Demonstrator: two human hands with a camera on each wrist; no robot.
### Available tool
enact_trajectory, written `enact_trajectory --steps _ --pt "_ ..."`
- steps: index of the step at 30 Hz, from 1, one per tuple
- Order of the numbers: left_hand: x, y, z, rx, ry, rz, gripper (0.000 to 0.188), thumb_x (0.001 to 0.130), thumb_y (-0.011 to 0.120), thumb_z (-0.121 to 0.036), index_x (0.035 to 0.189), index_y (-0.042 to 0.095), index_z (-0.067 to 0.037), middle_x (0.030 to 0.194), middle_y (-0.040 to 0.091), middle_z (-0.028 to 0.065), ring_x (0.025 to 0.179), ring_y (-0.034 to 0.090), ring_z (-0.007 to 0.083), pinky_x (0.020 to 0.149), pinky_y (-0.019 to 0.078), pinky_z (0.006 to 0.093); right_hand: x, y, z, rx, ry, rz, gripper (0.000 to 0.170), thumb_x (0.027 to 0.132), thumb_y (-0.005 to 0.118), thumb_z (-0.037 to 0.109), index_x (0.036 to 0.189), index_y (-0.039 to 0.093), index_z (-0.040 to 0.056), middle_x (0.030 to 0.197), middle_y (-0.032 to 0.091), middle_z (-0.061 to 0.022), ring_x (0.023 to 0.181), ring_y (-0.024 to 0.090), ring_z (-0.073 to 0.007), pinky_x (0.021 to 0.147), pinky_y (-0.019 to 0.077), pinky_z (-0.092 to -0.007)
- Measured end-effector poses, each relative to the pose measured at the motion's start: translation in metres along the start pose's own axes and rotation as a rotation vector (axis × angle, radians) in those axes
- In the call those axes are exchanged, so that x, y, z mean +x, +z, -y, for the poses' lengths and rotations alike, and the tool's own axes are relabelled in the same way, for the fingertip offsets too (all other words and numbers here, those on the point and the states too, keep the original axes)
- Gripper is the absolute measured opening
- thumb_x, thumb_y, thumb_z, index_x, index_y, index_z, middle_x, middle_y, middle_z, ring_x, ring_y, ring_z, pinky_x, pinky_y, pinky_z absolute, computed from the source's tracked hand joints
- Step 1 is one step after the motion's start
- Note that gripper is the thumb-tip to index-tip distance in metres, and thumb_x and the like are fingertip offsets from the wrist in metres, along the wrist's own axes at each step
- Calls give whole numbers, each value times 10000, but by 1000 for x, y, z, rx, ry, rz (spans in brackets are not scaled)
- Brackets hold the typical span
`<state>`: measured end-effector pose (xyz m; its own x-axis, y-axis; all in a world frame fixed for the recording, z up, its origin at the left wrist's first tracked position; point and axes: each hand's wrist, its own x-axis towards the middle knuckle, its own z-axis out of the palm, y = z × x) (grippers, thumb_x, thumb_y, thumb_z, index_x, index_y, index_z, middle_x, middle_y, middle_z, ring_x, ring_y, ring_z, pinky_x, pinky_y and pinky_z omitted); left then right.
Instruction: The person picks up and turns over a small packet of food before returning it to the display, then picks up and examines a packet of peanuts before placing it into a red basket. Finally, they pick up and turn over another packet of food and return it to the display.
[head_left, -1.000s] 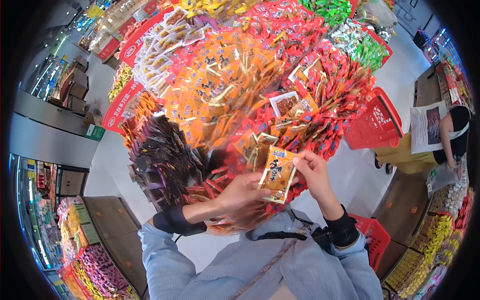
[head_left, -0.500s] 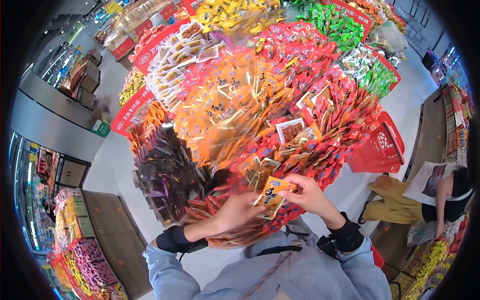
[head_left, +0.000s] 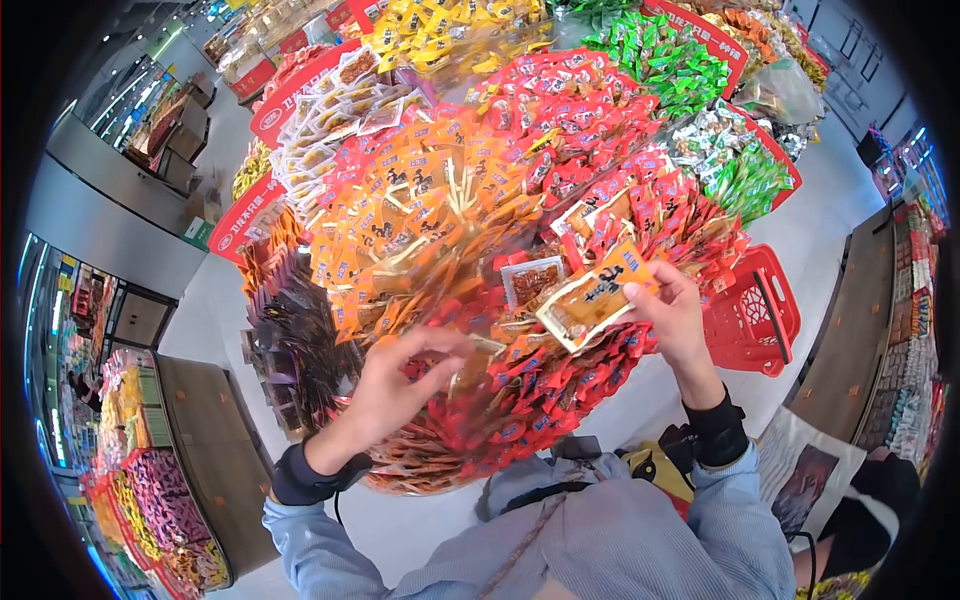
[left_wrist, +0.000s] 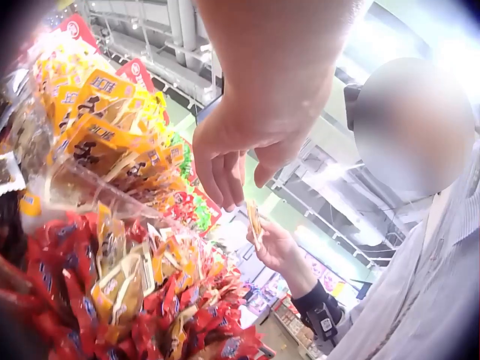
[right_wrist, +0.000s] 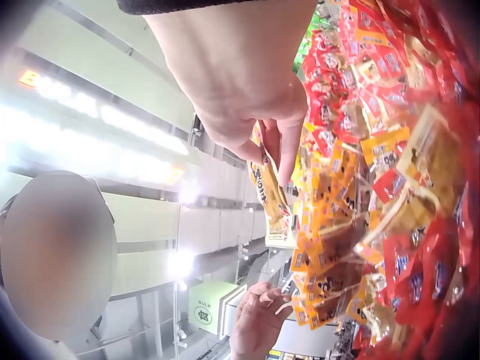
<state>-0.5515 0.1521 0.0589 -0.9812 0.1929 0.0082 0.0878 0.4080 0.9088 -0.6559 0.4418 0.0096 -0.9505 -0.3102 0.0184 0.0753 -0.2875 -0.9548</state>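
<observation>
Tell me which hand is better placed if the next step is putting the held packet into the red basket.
Likely the right hand: it pinches the orange packet and looks nearer the red basket. The left hand appears empty and is farther across, near the heaped packets.

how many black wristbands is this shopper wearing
2: one black wristband at the wrist of the left hand, another at the wrist of the right hand, which pinches an orange snack packet. Any more under the sleeves would be hidden.
</observation>
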Motion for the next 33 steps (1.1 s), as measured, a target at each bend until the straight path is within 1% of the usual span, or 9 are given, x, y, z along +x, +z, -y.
enact_trajectory --steps 5,6,8,11,17,19,23,30,33 --pt "36 -6 -35 253 57 -129 191 796 609 -37 981 586 2 925 640 68 852 610 134 764 472 266 12 -16 3 -5 15 -57 116 820 579 55 908 548 -14 848 618 -69 727 615 -117 590 547 -237" --pt "43 -8 -35 278 40 -155 201 792 616 -62 986 595 -17 932 638 65 851 612 157 769 467 273 16 -17 2 -13 25 -67 116 821 579 60 906 548 -12 842 619 -67 727 616 -117 589 546 -237" --pt "58 -14 -35 580 136 -187 217 782 625 -76 993 597 -34 944 632 75 875 608 190 781 461 294 24 -15 2 -25 25 -62 105 825 574 62 902 548 -4 839 619 -64 724 617 -116 605 544 -246" --pt "72 -30 -16 703 245 -248 227 773 634 -85 996 604 -49 950 627 86 896 600 216 798 453 308 33 -11 4 -30 10 -59 91 828 569 61 895 548 4 830 613 -54 718 612 -109 613 544 -250" --pt "74 -50 -14 662 209 -314 219 769 642 -101 981 616 -50 950 631 87 905 594 212 797 451 315 40 -9 0 -28 -20 -78 82 826 573 62 881 548 7 776 582 -23 684 593 -89 606 547 -252" --pt "77 -57 -13 667 235 -312 223 772 641 -116 986 615 -58 959 631 83 911 593 216 794 452 316 42 -8 1 -34 -12 -75 82 823 576 63 877 548 7 788 582 -26 690 593 -89 598 548 -248" --pt "92 -69 -9 714 189 -298 242 783 632 -141 1010 602 -62 980 630 72 914 591 226 801 452 326 54 -8 8 -102 -33 -66 89 821 577 62 884 556 2 828 585 -32 704 593 -89 591 547 -245" --pt "118 -76 5 710 105 -188 335 770 646 -201 1062 579 -53 1041 607 102 980 569 248 841 443 346 101 0 34 -204 -88 -13 142 817 590 71 930 573 -14 891 602 -54 761 608 -117 600 553 -244" --pt "121 -79 12 666 47 -117 361 784 638 -201 1098 562 -40 1059 599 111 987 567 245 851 438 334 121 4 35 -212 -61 17 148 819 590 70 935 577 -21 861 616 -58 751 611 -113 596 551 -234"
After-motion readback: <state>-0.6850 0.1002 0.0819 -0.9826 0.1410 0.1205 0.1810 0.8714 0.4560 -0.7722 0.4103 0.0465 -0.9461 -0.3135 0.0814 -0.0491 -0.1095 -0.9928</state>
